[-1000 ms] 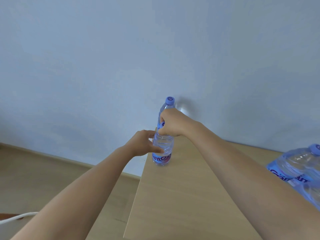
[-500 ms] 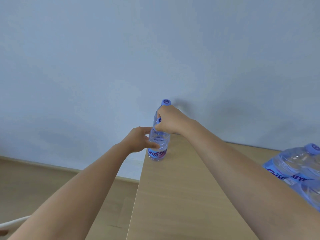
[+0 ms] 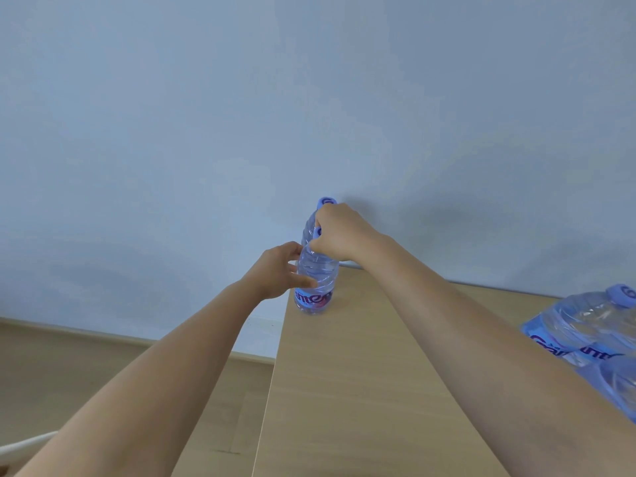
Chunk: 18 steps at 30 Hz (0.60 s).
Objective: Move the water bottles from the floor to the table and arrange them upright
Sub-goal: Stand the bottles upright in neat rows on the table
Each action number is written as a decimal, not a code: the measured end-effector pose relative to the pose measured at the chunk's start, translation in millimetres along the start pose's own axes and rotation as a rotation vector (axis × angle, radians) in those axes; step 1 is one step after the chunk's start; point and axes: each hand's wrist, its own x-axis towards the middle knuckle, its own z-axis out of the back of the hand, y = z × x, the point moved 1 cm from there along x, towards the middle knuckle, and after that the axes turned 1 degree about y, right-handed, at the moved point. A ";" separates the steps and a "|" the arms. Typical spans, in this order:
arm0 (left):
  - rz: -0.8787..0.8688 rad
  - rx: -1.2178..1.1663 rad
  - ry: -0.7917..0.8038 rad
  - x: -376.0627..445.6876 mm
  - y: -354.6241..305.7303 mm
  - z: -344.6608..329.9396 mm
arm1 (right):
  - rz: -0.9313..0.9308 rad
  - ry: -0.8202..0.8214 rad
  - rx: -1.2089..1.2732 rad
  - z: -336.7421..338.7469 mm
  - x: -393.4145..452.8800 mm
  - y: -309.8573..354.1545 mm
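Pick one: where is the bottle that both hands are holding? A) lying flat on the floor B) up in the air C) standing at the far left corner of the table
C: the bottle stands upright with its base on the table at the far left corner by the wall, the left hand on its side and the right hand around its upper part.

Pale blue wall (image 3: 241, 115), seemingly wooden floor (image 3: 51, 366), light wooden table (image 3: 344, 390)
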 end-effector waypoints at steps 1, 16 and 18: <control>-0.005 -0.007 -0.003 -0.5 0.6 -0.8 | 0.003 -0.003 -0.005 -0.5 -0.6 0.1; 0.097 -0.002 -0.282 -37.0 -1.7 -33.7 | -0.012 -0.241 0.258 -24.4 -34.3 -16.1; 0.074 0.060 -0.341 -48.9 -9.3 -44.8 | -0.043 -0.265 0.328 -27.6 -50.9 -24.8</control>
